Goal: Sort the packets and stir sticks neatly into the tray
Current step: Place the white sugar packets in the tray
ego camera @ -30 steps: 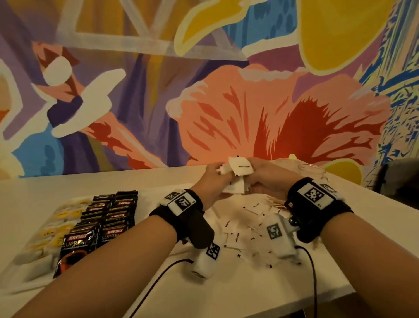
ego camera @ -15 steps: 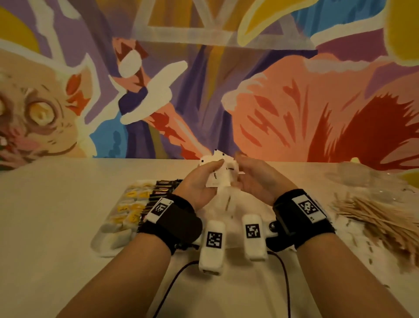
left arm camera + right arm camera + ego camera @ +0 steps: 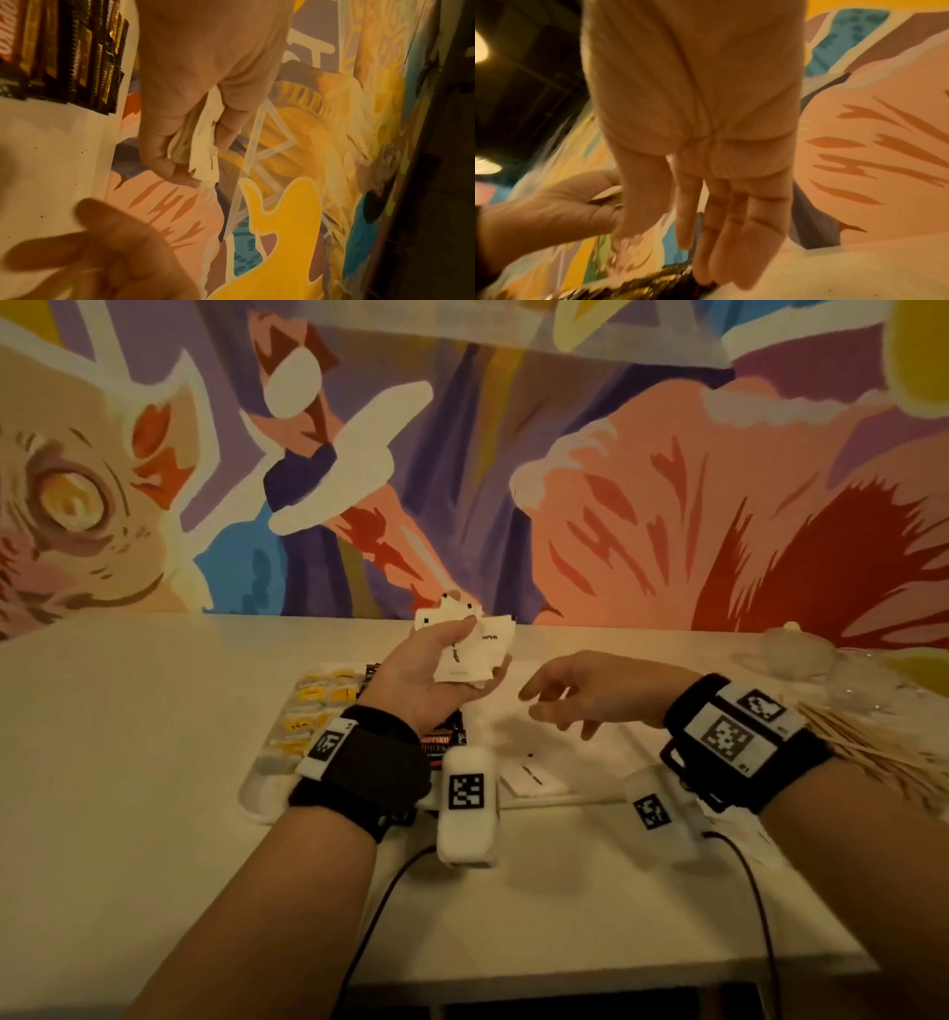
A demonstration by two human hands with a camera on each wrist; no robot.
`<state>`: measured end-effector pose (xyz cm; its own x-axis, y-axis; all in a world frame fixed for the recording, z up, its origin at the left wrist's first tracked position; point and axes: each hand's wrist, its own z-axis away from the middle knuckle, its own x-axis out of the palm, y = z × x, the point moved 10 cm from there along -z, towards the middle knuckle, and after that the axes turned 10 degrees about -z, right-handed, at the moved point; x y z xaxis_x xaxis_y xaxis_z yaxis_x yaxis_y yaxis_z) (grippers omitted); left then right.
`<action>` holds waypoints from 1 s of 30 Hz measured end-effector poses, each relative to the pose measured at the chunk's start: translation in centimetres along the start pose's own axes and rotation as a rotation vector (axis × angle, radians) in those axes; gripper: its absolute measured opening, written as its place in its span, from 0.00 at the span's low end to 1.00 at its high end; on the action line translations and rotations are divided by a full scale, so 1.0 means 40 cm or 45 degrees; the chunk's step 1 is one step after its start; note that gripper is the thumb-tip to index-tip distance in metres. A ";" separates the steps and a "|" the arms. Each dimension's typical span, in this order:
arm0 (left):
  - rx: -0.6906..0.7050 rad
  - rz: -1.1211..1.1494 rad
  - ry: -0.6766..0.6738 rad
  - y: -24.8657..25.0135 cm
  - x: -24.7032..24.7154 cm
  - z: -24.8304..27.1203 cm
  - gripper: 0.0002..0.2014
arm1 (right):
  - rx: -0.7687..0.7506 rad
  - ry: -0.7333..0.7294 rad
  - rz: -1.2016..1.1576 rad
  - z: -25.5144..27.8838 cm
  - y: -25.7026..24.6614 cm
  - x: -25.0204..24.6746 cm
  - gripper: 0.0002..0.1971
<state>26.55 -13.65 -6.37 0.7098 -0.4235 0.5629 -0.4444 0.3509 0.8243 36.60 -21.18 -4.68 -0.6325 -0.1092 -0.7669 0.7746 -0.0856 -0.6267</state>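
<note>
My left hand is raised palm-up above the white tray and grips a bundle of white sugar packets; the left wrist view shows the white packets pinched between thumb and fingers. My right hand hovers empty to the right of it over the tray's bare section, with fingers straight and spread. In the tray lie yellow tea packets at the left and dark Kopiko packets beside them. One white packet lies flat in the tray. A heap of wooden stir sticks lies on the table at the right.
Clear plastic cups or lids stand at the back right near the painted wall. The white table's front edge runs close below my wrists. Cables hang from the wrist cameras.
My right hand has let go of the white packets and moved away to the right, now empty. My left hand keeps the bundle alone. The head view has swung slightly left.
</note>
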 end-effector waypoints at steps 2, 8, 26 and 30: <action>0.003 -0.009 0.004 0.006 -0.002 0.012 0.13 | 0.003 -0.171 0.155 0.019 -0.004 0.049 0.20; 0.098 -0.031 0.029 0.052 -0.042 0.049 0.04 | -0.112 -0.347 0.589 0.044 -0.022 0.172 0.24; 0.084 -0.077 -0.031 0.060 -0.047 0.082 0.13 | -0.338 -0.302 0.501 0.049 -0.095 0.231 0.06; 0.071 -0.095 -0.063 0.056 -0.038 0.088 0.15 | -0.319 -0.405 0.437 0.076 -0.100 0.240 0.08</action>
<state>22.57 -15.17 -5.16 0.7146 -0.4880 0.5012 -0.4223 0.2702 0.8652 27.44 -24.89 -9.11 -0.2801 -0.3877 -0.8782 0.8880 0.2429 -0.3905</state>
